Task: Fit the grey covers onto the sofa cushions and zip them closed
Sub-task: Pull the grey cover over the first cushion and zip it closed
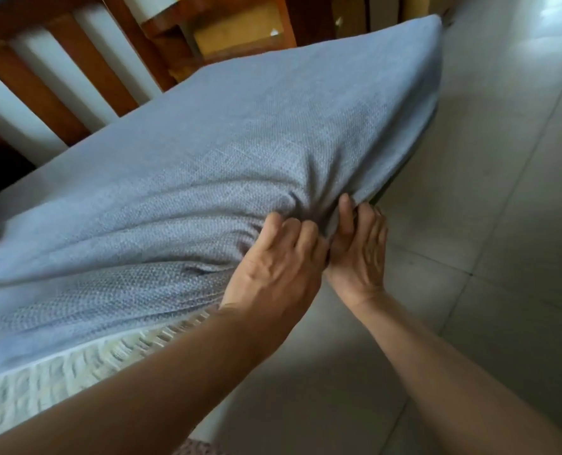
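- Grey cover [227, 152] wraps most of the big sofa cushion, which fills the middle of the view, tilted, its far corner near the wooden slatted sofa frame [76, 77].
- At the cushion's near edge, pale quilted inner cushion [60, 379] shows below the cover's loose hem.
- Left hand [273, 267] grips bunched cover fabric at the cushion's near corner, fingers curled into the folds.
- Right hand [358, 247] sits touching the left one, thumb up, pinching the cover's edge at the same corner.
- Tiled floor [486, 241] lies to the right of the cushion.
- No writing or label is readable.
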